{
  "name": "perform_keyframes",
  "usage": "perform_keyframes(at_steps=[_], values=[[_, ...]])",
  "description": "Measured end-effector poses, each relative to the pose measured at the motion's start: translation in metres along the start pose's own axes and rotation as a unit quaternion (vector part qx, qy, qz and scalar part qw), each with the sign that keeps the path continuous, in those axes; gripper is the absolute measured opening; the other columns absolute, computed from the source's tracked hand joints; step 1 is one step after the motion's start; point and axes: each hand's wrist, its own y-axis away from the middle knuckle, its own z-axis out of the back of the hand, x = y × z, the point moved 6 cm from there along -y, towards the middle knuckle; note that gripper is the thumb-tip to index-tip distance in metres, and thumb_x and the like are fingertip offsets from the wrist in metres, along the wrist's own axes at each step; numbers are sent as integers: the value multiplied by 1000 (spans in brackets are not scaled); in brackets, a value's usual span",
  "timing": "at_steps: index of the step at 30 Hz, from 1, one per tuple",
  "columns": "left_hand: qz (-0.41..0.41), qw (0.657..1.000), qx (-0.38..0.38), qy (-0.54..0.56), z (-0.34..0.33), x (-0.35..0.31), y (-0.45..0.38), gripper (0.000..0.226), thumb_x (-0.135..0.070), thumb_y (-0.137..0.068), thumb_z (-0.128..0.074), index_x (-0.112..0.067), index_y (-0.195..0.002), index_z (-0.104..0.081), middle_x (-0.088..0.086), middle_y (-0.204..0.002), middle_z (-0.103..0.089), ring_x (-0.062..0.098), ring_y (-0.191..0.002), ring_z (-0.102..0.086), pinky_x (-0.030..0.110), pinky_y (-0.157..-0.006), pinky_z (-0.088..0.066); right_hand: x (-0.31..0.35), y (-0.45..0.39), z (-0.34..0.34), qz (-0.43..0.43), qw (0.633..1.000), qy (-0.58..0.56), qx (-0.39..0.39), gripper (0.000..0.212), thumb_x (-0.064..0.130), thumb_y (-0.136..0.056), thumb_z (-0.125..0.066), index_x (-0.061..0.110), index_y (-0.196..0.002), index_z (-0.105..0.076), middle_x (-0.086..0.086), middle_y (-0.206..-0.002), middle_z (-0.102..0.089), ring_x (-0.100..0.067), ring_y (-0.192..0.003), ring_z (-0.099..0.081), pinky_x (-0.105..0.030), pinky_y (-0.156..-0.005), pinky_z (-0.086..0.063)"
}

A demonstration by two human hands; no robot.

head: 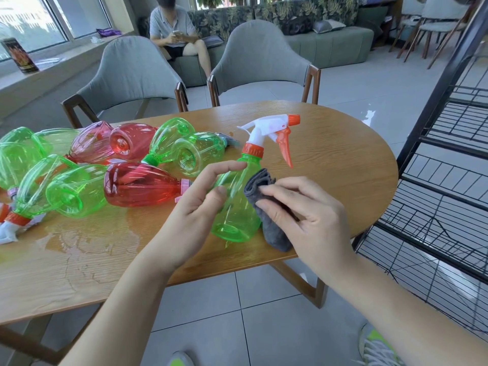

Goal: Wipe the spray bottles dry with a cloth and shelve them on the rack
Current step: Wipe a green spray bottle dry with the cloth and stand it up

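bottles [137,184] on table [330,165], rack [449,159] perhaps rightward

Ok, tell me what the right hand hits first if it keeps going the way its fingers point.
Most likely the grey cloth its fingers already press, then the green spray bottle right behind it; the right hand points left.

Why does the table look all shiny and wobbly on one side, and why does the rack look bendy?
In the head view, daylight from the windows glints off a puddle on the table, so the wood looks glossy there. The wide-angle lens curves straight lines near the edges, so the black rack leans and bows. The green bottle in the left hand looks slightly smeared.
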Motion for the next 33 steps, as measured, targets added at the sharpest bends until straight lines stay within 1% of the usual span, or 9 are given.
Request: perform_keyframes(at_steps=[3, 5, 9, 12, 15, 19, 21, 26, 33], values=[[-8, 1000, 8, 12, 1, 2, -1, 38, -26, -107, -41, -40, -136, -63, 14, -121, -61, 50, -102, -55, 55, -97, -49, -1, -5, 2, -21, 1000, -6, -9, 20, 13, -94, -76, 5, -112, -79, -4, -105, -72, -11, -94, -66, -22, -85, -52], [6, 999, 12, 31, 1, 7, -3, 39, -26, -107, -41, -39, -137, -62, 17, -124, -62, 53, -106, -55, 65, -101, -46, -1, -5, 0, -21, 1000, -7, -8, 21, 13, -95, -75, 5, -114, -79, -5, -106, -72, -12, -96, -67, -23, -85, -53], [26, 997, 13, 74, 1, 14, -1, 38, -43, -105, -49, -39, -143, -56, 6, -145, -61, 36, -138, -55, 67, -117, -38, 6, 5, -7, 50, 997, -16, 51, 17, 9, -93, -79, 5, -109, -81, -9, -101, -70, -16, -88, -67, -23, -83, -53], [17, 998, 7, 66, 2, 13, -1, 42, -52, -100, -57, -43, -141, -55, 4, -136, -62, 33, -134, -56, 62, -118, -39, 18, 16, -14, 133, 983, -2, 123, 13, 7, -95, -78, 4, -107, -81, -11, -96, -68, -23, -86, -65, -24, -83, -52], [14, 997, 6, 70, 3, 14, -2, 37, -47, -104, -55, -44, -140, -56, 0, -122, -64, 29, -123, -60, 58, -114, -42, 23, 19, -17, 171, 977, 27, 124, 13, 9, -98, -75, 4, -108, -81, -11, -93, -68, -26, -86, -64, -26, -83, -52], [24, 992, 15, 119, 3, 14, -1, 39, -38, -103, -56, -36, -141, -57, 18, -126, -65, 35, -115, -66, 53, -100, -52, 18, 16, -15, 112, 991, 10, 69, 15, 8, -94, -78, 6, -109, -81, -11, -97, -68, -21, -87, -64, -21, -88, -49], [26, 990, 23, 138, 3, 13, 0, 39, -39, -103, -59, -34, -141, -58, 16, -131, -66, 35, -117, -67, 51, -96, -53, 13, 14, -14, 62, 997, -12, 36, 16, 8, -94, -78, 6, -110, -80, -11, -100, -67, -18, -87, -65, -20, -86, -50], [14, 991, 46, 126, 6, 18, -1, 41, -38, -102, -60, -33, -143, -58, 13, -148, -58, 42, -139, -54, 72, -114, -39, 5, 10, -12, -25, 998, -65, -12, 18, 9, -92, -77, 8, -110, -79, -7, -106, -68, -7, -94, -67, -17, -86, -50], [28, 985, 65, 158, 3, 14, 0, 45, -45, -98, -71, -34, -140, -61, 11, -141, -64, 37, -127, -63, 58, -109, -48, -9, 0, -11, -90, 990, -100, -42, 29, 14, -97, -68, 13, -126, -69, 9, -117, -65, 0, -110, -63, -16, -94, -47]])
